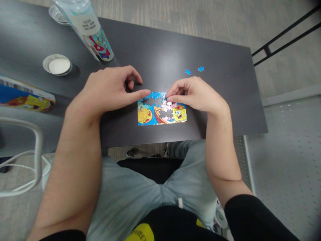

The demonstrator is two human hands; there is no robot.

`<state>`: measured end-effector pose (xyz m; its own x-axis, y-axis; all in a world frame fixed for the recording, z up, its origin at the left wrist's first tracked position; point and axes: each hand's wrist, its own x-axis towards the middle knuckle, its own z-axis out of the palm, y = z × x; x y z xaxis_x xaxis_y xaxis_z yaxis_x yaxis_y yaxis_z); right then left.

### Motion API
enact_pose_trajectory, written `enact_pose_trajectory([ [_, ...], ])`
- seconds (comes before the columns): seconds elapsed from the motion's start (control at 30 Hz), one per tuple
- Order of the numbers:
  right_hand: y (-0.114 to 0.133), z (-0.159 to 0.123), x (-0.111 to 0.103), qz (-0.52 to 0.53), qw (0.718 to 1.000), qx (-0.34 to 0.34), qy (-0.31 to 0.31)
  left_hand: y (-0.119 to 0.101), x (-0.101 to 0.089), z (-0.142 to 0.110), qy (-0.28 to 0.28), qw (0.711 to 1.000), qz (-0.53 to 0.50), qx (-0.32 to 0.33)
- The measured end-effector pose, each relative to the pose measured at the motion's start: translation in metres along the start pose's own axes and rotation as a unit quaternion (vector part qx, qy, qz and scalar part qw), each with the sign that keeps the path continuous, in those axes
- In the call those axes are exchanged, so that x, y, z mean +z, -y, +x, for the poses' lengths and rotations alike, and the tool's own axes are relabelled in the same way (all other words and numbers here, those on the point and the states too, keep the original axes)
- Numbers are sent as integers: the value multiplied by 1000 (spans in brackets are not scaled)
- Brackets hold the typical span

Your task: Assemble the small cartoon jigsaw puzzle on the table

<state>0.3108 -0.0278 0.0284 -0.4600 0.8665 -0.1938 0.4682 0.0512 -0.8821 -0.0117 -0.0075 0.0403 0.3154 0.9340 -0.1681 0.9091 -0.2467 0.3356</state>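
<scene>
A partly assembled jigsaw puzzle (145,117) with cartoon figures and a burger lies on the dark table. Gaps show in its upper left and its lower middle. My left hand (112,87) rests at the upper left corner, its thumb on the puzzle's edge and its fingers bent, apart from the thumb, with nothing between them. Over the upper right part, my right hand (193,92) pinches a small puzzle piece (166,98), mostly hidden by the fingertips. Beyond that hand lie two loose blue puzzle pieces, a nearer one (187,72) and a farther one (201,69).
A tall clear bottle (87,30) with a printed label stands at the back left. Near it are a round container with white contents (59,65) and a second round dish (59,15). A cartoon-printed box (25,95) lies far left. The table (225,110) ends close to my lap.
</scene>
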Motion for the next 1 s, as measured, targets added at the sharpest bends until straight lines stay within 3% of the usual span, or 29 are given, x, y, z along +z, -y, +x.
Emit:
enact_pose_trajectory([
  [0.37, 4, -1, -2, -31, 999, 13, -7, 2, 0, -1, -6, 1000, -14, -5],
  [0.73, 1, -1, -2, -63, 998, -22, -7, 1, 0, -1, -6, 1000, -19, 0],
  [1.0, 1, 0, -3, -55, 997, -20, -41, 3, 1, -1, -7, 1000, -26, 1],
])
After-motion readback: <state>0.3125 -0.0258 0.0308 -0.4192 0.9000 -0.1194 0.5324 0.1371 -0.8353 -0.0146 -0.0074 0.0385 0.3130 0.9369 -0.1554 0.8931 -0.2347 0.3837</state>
